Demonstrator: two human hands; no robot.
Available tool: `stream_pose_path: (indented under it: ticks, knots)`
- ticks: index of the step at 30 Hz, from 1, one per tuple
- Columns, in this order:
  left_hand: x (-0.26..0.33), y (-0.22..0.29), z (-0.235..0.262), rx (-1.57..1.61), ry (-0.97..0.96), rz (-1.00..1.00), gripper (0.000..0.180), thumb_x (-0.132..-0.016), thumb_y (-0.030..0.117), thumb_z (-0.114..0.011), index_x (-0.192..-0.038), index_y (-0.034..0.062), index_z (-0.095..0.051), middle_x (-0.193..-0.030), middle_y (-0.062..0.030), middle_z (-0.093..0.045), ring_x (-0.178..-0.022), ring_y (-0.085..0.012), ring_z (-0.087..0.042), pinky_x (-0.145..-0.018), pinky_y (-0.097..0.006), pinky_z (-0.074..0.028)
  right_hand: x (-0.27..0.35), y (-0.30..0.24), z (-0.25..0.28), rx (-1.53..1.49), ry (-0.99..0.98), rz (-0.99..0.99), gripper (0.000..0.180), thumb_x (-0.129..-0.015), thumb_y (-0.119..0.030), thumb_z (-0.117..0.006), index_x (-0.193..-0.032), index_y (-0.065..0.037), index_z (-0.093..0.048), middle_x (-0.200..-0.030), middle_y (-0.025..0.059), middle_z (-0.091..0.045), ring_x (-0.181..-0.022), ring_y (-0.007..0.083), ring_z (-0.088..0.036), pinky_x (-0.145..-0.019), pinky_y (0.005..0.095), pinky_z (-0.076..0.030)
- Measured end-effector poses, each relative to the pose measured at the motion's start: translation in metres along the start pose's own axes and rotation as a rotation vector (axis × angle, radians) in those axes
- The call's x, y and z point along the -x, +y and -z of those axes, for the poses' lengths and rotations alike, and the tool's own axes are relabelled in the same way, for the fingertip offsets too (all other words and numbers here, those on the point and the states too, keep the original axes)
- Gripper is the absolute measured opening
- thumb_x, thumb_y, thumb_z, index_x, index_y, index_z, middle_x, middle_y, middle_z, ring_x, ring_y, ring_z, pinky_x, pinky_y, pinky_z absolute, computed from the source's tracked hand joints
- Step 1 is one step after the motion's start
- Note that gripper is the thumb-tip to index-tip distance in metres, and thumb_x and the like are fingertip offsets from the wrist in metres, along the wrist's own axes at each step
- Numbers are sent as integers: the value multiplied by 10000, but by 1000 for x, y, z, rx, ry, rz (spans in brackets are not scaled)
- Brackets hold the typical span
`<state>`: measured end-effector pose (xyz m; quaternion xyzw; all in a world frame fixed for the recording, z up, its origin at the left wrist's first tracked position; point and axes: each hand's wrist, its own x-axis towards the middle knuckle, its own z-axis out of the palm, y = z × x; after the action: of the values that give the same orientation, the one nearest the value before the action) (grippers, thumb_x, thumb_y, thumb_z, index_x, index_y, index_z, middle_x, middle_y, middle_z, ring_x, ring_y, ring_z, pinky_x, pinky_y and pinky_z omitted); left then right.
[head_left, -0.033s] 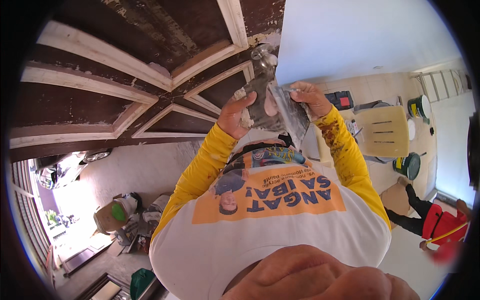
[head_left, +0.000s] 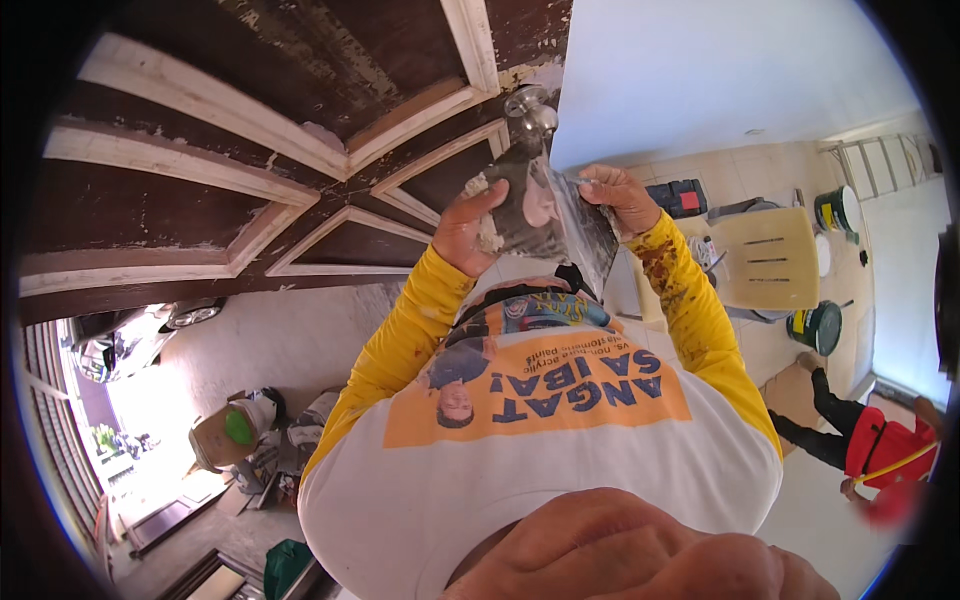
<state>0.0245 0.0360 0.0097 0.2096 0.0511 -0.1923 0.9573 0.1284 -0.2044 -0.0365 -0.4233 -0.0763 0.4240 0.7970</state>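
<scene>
My left hand [head_left: 462, 230] grips a flat metal putty plate [head_left: 512, 212], thumb on top. Crumbly pale putty [head_left: 489, 232] crusts the plate's edge near that thumb. A pinkish dab of putty [head_left: 540, 204] sits on the plate's face. My right hand [head_left: 628, 202] is closed on a thin metal putty blade [head_left: 588, 228], tilted with its edge against or very near the plate. The fingers beneath both tools are hidden. Just beyond the tools is a round metal doorknob [head_left: 540, 118] on a dark brown panelled door [head_left: 330, 190] with pale, scraped mouldings.
On the right stand a yellowish plastic chair [head_left: 765, 260], green buckets [head_left: 815, 328] and a black toolbox [head_left: 677, 198]. Another person in red [head_left: 885, 445] is at the far right. A ladder [head_left: 880, 165] leans behind. Boxes and bags [head_left: 235, 430] lie at the lower left.
The putty blade in my right hand has shifted and tilted slightly against the plate. Both hands keep their grip in nearly the same place.
</scene>
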Motion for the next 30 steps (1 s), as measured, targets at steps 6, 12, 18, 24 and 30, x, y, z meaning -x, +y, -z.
stream_pose_path:
  ticks: [6, 12, 18, 24, 30]
  knots:
    - [46, 50, 5, -72, 6, -179, 356, -972, 159, -552, -1305, 34, -569, -1276, -116, -637, -1143, -290, -628, -1010, -460, -495, 28, 54, 6, -54, 303, 91, 254, -906, -96, -687, -1131, 19, -658, -981, 84, -709, -871, 143, -669, -777, 285, -538]
    - [69, 77, 9, -824, -8, -546, 314, -982, 106, -555, -1264, -28, -580, -1218, -111, -650, -1120, -217, -629, -1007, -362, -485, 94, -3, -132, 847, 659, 555, 245, -869, -35, -712, -1104, 15, -668, -1046, 109, -709, -869, 217, -680, -771, 314, -543]
    - [90, 70, -13, -1052, -51, -854, 301, -1000, 133, -557, -1219, -70, -599, -1165, -107, -656, -1029, -166, -631, -926, -292, -483, 96, 17, -208, 1626, 414, 1011, 310, -818, 82, -676, -1113, -15, -674, -1013, 177, -656, -849, 302, -669, -732, 331, -542]
    - [101, 58, -16, -846, -6, -905, 275, -967, 183, -630, -1137, -32, -649, -1038, -24, -672, -902, -94, -595, -838, -253, -474, 91, 51, -232, 1518, 462, 983, 331, -819, 88, -666, -1136, -5, -656, -1025, 168, -658, -843, 315, -674, -721, 324, -543]
    - [105, 43, -10, -846, -5, -827, 243, -963, 50, -593, -1173, -68, -624, -1127, -84, -664, -993, -135, -631, -890, -278, -499, 94, 50, -242, 1564, 482, 955, 324, -821, 85, -668, -1135, 7, -651, -1011, 161, -653, -815, 312, -669, -704, 330, -544]
